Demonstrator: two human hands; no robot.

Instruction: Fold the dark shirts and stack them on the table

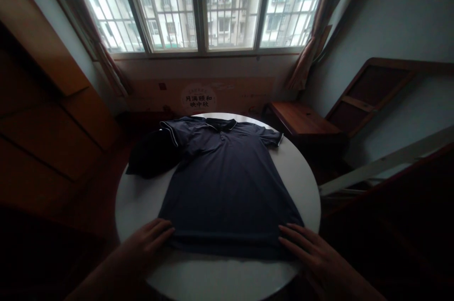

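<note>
A dark blue-grey polo shirt [230,187] lies spread front side up on a round white table [135,206], its collar at the far side and its hem toward me. White piping edges the collar and both short sleeves. At the hem's left corner, the fingers of my left hand [152,239] rest stretched out on the cloth; the thumb is hard to make out. My right hand [308,249] lies with fingers apart on the right hem corner. Both hands look open, with no fabric visibly pinched. Beside the left sleeve sits a black cloth bundle or cap [152,154].
Beyond the table are a barred window [202,7] and a printed banner [198,95]. A low wooden table [305,119] stands at the back right, near a leaning wooden frame [372,88]. Orange-brown cabinets [46,126] line the left. A pale rail [383,161] slants along the right.
</note>
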